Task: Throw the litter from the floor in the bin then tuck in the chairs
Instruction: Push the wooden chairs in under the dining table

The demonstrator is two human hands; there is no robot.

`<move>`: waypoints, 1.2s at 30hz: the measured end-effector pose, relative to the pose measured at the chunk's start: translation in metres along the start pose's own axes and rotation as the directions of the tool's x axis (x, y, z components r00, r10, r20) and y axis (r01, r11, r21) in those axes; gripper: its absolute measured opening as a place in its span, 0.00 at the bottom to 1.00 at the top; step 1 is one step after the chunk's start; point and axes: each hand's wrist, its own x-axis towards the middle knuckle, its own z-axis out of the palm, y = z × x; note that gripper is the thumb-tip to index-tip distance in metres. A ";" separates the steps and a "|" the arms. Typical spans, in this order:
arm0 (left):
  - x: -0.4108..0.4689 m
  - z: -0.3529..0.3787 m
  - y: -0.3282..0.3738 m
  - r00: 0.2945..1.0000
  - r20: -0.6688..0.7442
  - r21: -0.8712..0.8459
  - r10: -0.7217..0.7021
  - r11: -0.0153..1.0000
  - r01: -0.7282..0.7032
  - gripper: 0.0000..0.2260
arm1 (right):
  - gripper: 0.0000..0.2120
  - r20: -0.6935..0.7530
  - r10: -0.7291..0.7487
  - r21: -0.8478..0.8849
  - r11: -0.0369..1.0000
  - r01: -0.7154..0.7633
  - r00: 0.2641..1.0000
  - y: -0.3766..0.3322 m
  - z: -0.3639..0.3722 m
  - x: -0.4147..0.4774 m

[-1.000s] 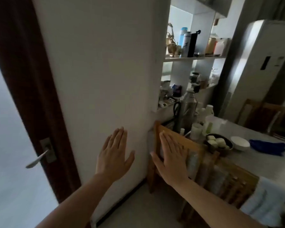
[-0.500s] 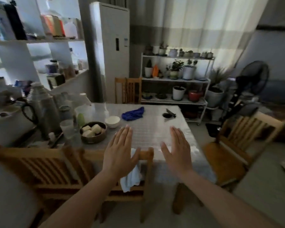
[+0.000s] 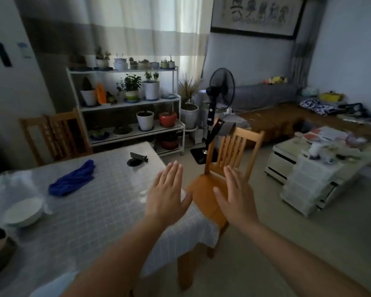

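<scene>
My left hand [image 3: 166, 195] and my right hand [image 3: 236, 197] are held out flat in front of me, fingers spread, holding nothing. Beyond them a wooden chair [image 3: 229, 155] stands pulled out at the right side of the table [image 3: 107, 202], its seat turned at an angle and partly under the tablecloth's corner. A dark cloth [image 3: 223, 127] hangs over its backrest. A second wooden chair [image 3: 56, 133] stands at the table's far end. No litter or bin shows in this view.
On the table lie a blue cloth [image 3: 73, 179], a white bowl [image 3: 23, 212] and a black phone stand [image 3: 136, 159]. A plant shelf [image 3: 126, 108], a standing fan [image 3: 220, 91] and white drawer units [image 3: 308, 181] border the open floor on the right.
My view has swung right, from the wall and door past the near chairs to the table's right side. Both hands stayed raised and open throughout.
</scene>
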 end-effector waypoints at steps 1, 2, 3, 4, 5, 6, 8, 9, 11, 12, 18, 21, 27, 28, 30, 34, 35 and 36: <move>0.014 0.007 0.002 1.000 0.016 0.002 0.018 1.000 -0.018 0.33 | 0.32 -0.011 0.029 -0.008 1.000 -0.030 1.000 0.010 0.000 0.007; 0.028 0.013 0.004 0.999 0.028 0.003 0.032 0.999 -0.032 0.33 | 0.31 -0.024 0.055 -0.014 0.998 -0.055 0.998 0.020 -0.001 0.014; 0.040 0.020 0.007 0.998 0.037 -0.001 0.040 0.999 -0.040 0.33 | 0.31 -0.036 0.077 -0.023 0.997 -0.077 0.996 0.030 -0.003 0.020; 0.052 0.027 0.012 0.998 0.044 -0.010 0.046 0.999 -0.045 0.32 | 0.31 -0.045 0.093 -0.038 0.995 -0.095 0.995 0.041 -0.004 0.026; 0.063 0.035 0.018 0.998 0.047 -0.019 0.052 0.999 -0.051 0.32 | 0.31 -0.051 0.108 -0.052 0.993 -0.110 0.993 0.052 -0.005 0.031; 0.074 0.043 0.025 0.997 0.046 -0.027 0.060 0.998 -0.059 0.32 | 0.31 -0.057 0.118 -0.061 0.991 -0.121 0.991 0.063 -0.007 0.036; 0.097 0.059 0.041 0.995 0.054 -0.036 0.084 0.996 -0.083 0.33 | 0.32 -0.057 0.141 -0.062 0.987 -0.145 0.988 0.087 -0.009 0.049; 0.109 0.067 0.049 0.993 0.062 -0.038 0.100 0.995 -0.097 0.33 | 0.33 -0.056 0.156 -0.058 0.985 -0.159 0.986 0.099 -0.010 0.056; 0.136 0.084 0.067 0.992 0.065 -0.043 0.112 0.993 -0.109 0.33 | 0.32 -0.050 0.175 -0.058 0.982 -0.178 0.983 0.126 -0.011 0.072; 0.150 0.092 0.078 0.992 0.058 -0.049 0.109 0.993 -0.106 0.33 | 0.32 -0.042 0.178 -0.058 0.982 -0.181 0.983 0.141 -0.011 0.080; 0.231 0.139 0.156 0.995 0.064 -0.093 0.072 0.993 -0.066 0.33 | 0.33 0.033 0.123 -0.085 0.989 -0.120 0.992 0.246 -0.036 0.139; 0.269 0.161 0.197 0.996 0.078 -0.116 0.035 0.993 -0.026 0.33 | 0.33 0.075 0.083 -0.089 0.993 -0.076 0.994 0.299 -0.055 0.172; 0.337 0.202 0.265 0.995 0.084 -0.141 -0.044 0.988 0.056 0.33 | 0.36 0.120 0.007 -0.133 0.991 0.009 0.993 0.389 -0.070 0.230; 0.348 0.209 0.273 0.995 0.088 -0.139 -0.047 0.989 0.059 0.33 | 0.35 0.120 0.006 -0.126 0.992 0.009 0.993 0.400 -0.069 0.239; 0.369 0.221 0.287 0.994 0.097 -0.134 -0.059 0.988 0.071 0.33 | 0.34 0.127 0.011 -0.109 0.994 0.003 0.992 0.422 -0.066 0.257; 0.417 0.249 0.300 0.991 0.095 -0.123 -0.089 0.987 0.101 0.33 | 0.36 0.146 -0.014 -0.100 0.995 0.029 0.989 0.460 -0.055 0.301; 0.430 0.257 0.302 0.992 0.090 -0.121 -0.092 0.987 0.102 0.33 | 0.37 0.148 -0.021 -0.096 0.995 0.036 0.989 0.470 -0.051 0.313; 0.444 0.266 0.302 0.992 0.087 -0.120 -0.094 0.987 0.105 0.33 | 0.37 0.147 -0.030 -0.094 0.995 0.044 0.989 0.479 -0.046 0.327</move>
